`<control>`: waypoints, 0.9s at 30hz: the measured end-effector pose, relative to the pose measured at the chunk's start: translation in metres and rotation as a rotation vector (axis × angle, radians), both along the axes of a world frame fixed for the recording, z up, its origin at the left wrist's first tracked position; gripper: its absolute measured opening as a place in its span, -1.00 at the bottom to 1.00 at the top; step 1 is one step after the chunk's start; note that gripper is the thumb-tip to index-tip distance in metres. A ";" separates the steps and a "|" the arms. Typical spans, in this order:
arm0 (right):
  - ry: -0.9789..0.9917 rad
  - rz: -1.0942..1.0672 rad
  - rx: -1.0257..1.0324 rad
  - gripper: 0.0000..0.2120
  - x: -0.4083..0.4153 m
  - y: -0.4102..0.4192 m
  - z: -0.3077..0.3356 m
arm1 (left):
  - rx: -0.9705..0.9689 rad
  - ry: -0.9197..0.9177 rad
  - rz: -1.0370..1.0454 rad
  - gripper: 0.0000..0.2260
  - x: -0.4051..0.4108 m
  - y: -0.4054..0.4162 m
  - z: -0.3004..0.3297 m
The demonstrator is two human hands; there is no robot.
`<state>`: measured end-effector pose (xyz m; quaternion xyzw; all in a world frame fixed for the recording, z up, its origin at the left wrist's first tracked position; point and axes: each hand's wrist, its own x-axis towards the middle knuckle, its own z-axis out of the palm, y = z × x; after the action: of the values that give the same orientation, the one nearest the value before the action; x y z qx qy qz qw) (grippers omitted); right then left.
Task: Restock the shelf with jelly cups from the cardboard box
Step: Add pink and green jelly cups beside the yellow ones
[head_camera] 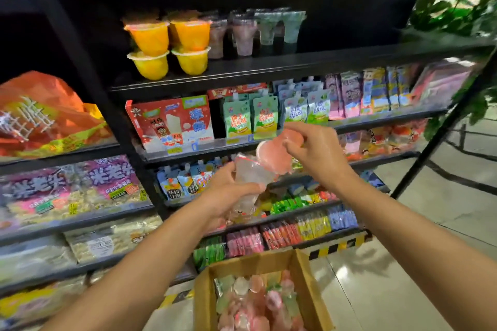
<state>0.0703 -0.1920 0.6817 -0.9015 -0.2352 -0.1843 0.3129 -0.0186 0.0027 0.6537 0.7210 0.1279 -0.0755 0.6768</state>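
Head cam: left hand (228, 193) grips a clear jelly cup (250, 177). Right hand (314, 153) pinches a pink jelly cup (277, 156), tipped, lid facing left. Top shelf (295, 62) w/ cups sits up & ahead; right hand is nearer. Box (258, 263) is below.

The cardboard box (204, 301) at lower centre is matt brown. The jelly cups (255, 301) inside are glossy clear plastic. The shelf (269, 68) looks matt black.

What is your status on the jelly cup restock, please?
Left hand gripping clear jelly cup. Right hand gripping pink jelly cup. Cardboard box below holds more cups. Top shelf has room on the right; nothing in the way.
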 end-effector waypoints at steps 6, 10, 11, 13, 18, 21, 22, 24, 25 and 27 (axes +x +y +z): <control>-0.028 0.039 0.070 -0.50 0.029 -0.044 0.016 | 0.465 -0.222 0.122 -0.25 0.016 -0.043 0.018; 0.013 0.041 0.162 -0.50 0.044 -0.057 0.019 | 0.448 -0.253 0.199 -0.33 0.023 -0.054 0.025; 0.023 0.040 0.178 -0.52 0.047 -0.058 0.020 | 0.445 -0.255 0.206 -0.37 0.025 -0.055 0.027; 0.041 0.039 0.198 -0.58 0.054 -0.057 0.025 | 0.458 -0.266 0.211 -0.45 0.031 -0.052 0.032; 0.005 0.073 0.246 -0.76 0.068 -0.048 0.037 | 0.493 -0.376 0.221 -0.50 0.048 -0.042 0.051; -0.003 0.061 0.267 -0.79 0.075 -0.046 0.047 | 0.492 -0.439 0.217 -0.53 0.061 -0.035 0.062; -0.011 0.049 0.266 -0.78 0.078 -0.046 0.050 | 0.497 -0.454 0.215 -0.54 0.067 -0.032 0.064; -0.028 0.029 0.267 -0.76 0.083 -0.046 0.059 | 0.501 -0.487 0.223 -0.53 0.076 -0.027 0.071; -0.040 0.018 0.274 -0.75 0.085 -0.046 0.063 | 0.501 -0.503 0.225 -0.54 0.080 -0.025 0.075; -0.057 -0.002 0.287 -0.74 0.090 -0.046 0.069 | 0.515 -0.524 0.231 -0.57 0.091 -0.023 0.081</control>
<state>0.1600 -0.2381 0.7511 -0.8421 -0.2145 -0.2420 0.4315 0.0727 -0.0202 0.7349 0.8431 0.0458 0.2225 0.4874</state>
